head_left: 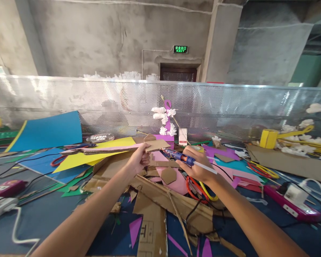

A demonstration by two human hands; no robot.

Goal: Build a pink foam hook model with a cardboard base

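Note:
My left hand (139, 160) is closed on a piece of cut cardboard (158, 145). A long layered strip with a pink top (109, 148) runs leftward from the same hand; whether both are one piece I cannot tell. My right hand (196, 165) grips a blue patterned glue gun (180, 156), and a whitish glue stick (205, 167) sticks out of its back end. The gun's nozzle points left, close to the cardboard's right edge; contact is unclear. Below both hands lie a cardboard hexagon (168, 176) and pink sheets (180, 182).
Red-handled scissors (189, 189) lie below my right hand. Cardboard scraps (173, 203) cover the middle. Purple power strips stand left (6, 190) and right (294, 205), with cables trailing. Behind are a purple stand with white tufts (167, 119) and a perforated metal panel (123, 103).

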